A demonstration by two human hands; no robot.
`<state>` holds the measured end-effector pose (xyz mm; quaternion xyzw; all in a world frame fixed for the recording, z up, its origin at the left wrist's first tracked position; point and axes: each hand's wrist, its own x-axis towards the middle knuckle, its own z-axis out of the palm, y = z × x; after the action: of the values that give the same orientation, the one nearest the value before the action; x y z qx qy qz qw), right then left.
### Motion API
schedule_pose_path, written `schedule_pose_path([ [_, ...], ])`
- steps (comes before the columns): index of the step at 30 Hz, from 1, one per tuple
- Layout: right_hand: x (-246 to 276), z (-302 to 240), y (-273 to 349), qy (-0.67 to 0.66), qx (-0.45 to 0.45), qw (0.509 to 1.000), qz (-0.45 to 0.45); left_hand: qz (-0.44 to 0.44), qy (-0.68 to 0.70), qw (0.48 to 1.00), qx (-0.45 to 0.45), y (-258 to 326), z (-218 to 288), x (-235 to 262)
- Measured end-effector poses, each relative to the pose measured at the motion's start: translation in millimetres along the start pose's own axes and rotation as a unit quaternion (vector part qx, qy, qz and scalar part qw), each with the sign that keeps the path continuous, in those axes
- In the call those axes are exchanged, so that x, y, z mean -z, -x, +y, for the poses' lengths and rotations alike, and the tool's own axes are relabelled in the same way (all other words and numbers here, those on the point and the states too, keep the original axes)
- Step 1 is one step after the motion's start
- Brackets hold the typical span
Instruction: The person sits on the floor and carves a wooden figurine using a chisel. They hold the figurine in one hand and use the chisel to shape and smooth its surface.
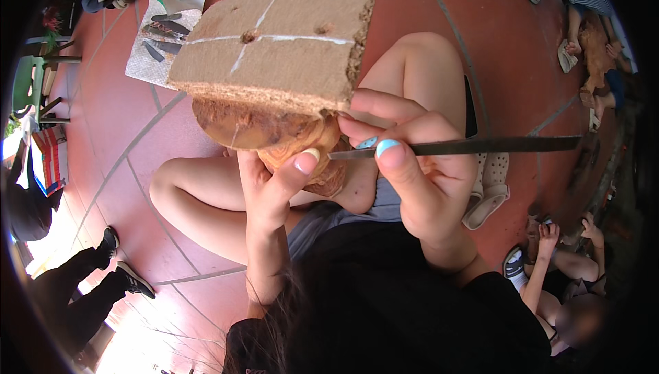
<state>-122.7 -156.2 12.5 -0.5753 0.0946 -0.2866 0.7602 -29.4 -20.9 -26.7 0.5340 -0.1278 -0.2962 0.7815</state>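
My left hand (pixel 274 188) grips a rounded, reddish-brown carved wood piece (pixel 274 133) from below, thumb pressed against its side. The carving is fixed under a flat rectangular board (pixel 274 34) marked with crossed white lines. My right hand (pixel 412 161) holds a long thin dark metal file (pixel 467 146), fingers pinching it near the tip. The file's tip touches the carved wood beside my left thumb. The tool's far end reaches out to the right. I sit cross-legged, knees (pixel 419 65) under the work.
Red tiled floor (pixel 123 133) all around. A cloth with several dark carving tools (pixel 161 34) lies at upper left. Another person's legs in black shoes (pixel 103 271) are at lower left. Seated people work at the right (pixel 549 271) and upper right (pixel 590 30).
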Motion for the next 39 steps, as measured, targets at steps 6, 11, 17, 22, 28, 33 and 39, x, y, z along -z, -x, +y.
schedule_pose_path([
  [6, 1, 4, -2, -0.016, 0.012, 1.0, 0.006, 0.021, -0.011, 1.0, 0.02, 0, 9, -10],
  [11, 9, 2, -2, 0.035, 0.027, 0.999, -0.004, -0.042, 0.002, 0.998, 0.039, 2, 5, -3],
  [17, 8, -3, -7, 0.105, 0.085, 0.989, -0.053, -0.073, 0.045, 0.994, 0.065, 10, -2, 12],
  [22, 6, -5, -7, 0.107, 0.09, 0.989, -0.049, -0.093, 0.038, 0.993, 0.069, 10, -3, 19],
  [28, 3, -6, -8, 0.168, 0.11, 0.978, -0.054, -0.077, 0.055, 0.993, 0.074, 10, 3, 6],
  [33, 0, -8, -5, 0.201, 0.098, 0.974, -0.043, -0.117, -0.001, 0.993, 0.016, 3, -6, 9],
  [39, 2, -2, -6, 0.183, 0.101, 0.978, -0.024, -0.118, -0.064, 0.991, -0.012, 0, -7, 9],
])
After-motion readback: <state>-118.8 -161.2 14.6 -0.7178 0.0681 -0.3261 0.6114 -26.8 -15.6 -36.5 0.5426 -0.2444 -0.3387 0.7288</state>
